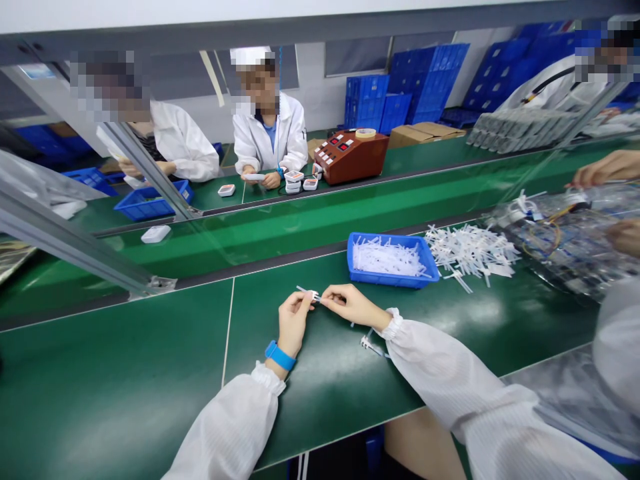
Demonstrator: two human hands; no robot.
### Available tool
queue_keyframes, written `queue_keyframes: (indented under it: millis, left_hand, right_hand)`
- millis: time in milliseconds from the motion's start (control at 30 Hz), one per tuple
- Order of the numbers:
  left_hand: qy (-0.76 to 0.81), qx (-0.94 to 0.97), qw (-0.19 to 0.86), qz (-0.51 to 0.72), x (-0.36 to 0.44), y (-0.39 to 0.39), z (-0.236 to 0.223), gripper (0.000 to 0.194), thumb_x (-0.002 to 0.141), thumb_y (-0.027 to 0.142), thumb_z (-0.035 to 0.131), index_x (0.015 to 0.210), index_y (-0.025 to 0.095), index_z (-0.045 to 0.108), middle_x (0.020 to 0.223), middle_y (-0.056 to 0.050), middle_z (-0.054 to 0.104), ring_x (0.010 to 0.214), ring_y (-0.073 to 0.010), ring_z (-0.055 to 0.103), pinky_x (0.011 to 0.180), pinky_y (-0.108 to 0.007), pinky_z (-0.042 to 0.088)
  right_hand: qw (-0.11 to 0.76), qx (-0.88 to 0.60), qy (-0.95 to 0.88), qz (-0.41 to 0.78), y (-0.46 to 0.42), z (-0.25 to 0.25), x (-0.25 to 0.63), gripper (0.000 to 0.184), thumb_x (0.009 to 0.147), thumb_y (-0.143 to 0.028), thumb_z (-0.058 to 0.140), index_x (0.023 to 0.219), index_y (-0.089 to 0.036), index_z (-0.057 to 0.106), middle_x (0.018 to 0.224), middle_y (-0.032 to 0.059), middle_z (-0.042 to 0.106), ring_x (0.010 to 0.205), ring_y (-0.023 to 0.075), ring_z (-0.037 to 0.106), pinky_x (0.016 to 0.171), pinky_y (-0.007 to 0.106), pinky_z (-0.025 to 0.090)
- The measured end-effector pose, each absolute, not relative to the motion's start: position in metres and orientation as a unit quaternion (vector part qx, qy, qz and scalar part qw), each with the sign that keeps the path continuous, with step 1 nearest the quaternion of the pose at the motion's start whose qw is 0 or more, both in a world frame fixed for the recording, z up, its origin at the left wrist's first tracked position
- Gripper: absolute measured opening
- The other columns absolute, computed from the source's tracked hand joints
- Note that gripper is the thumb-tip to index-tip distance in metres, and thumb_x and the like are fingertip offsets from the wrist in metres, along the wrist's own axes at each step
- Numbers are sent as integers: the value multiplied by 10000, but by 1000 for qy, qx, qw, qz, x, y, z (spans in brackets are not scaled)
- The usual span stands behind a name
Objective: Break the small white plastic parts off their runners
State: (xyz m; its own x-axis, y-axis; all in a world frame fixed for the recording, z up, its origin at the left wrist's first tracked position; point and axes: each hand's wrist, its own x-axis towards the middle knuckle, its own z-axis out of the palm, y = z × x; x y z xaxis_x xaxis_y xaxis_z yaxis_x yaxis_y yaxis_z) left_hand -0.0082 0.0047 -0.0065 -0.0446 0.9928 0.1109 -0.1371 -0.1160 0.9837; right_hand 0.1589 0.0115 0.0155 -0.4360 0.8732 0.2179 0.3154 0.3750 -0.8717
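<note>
Over the green tabletop [280,413], my left hand [295,320] pinches a small white plastic part [315,296] with a thin translucent strip sticking out to its left. My right hand [353,305] meets it from the right, thumb and forefinger closed on the part's other end. What exactly the right fingertips grip is too small to make out. Below my right wrist lies a similar small white part with thin strips [370,345], partly hidden by the sleeve. Just beyond my right hand stands a blue tray [395,279] full of thin white strips.
A pile of white strips [470,250] lies right of the tray. A co-worker's hands [607,170] work over clear bags with wires [565,233] at the right. A conveyor [280,233], metal post [65,240], more people and a red-brown control box [353,157] are beyond.
</note>
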Motion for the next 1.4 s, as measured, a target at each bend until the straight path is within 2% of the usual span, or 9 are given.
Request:
queue_keyframes:
  millis: [967,1400]
  left_hand:
    - [433,479,515,564,-7,6,-10,238,757,387,677,745,149,669,750,-43,663,671,-138,575,670,-260,476]
    - [426,466,534,563,-7,7,-13,232,759,380,678,747,148,670,745,-34,668,655,-119,573,658,-249,465]
  right_hand:
    - [348,-394,-753,396,12,16,159,358,893,-463,487,854,-136,625,628,-17,511,526,83,356,501,218,296]
    - [349,-394,-752,397,12,14,159,339,890,-447,493,845,-138,624,625,-16,502,524,83,342,499,220,279]
